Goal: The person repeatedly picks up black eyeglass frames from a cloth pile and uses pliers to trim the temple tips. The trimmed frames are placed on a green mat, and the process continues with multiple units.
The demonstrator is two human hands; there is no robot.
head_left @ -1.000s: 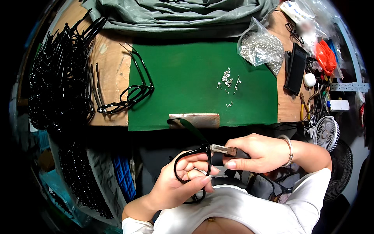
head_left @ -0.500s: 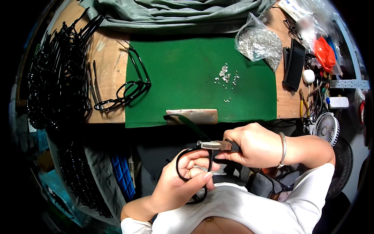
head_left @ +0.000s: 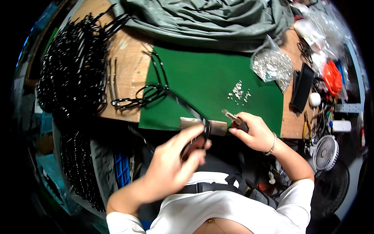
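White top [head_left: 233,208] w/ short sleeves [head_left: 298,199] is worn, plain & lightly creased, cut w/ a scooped neckline [head_left: 212,217]. A tiny gold-col. pendant [head_left: 211,221] is seen there. Waist is circled by a blk belt [head_left: 216,186] w/ a blk buckle [head_left: 200,188]; dk trousers [head_left: 224,162] are worn. R wrist is ringed by a slim silver-col. bangle [head_left: 274,145], R hand [head_left: 255,132] is ungloved. L hand [head_left: 173,162] is blurred, so fine detail can't be made out.
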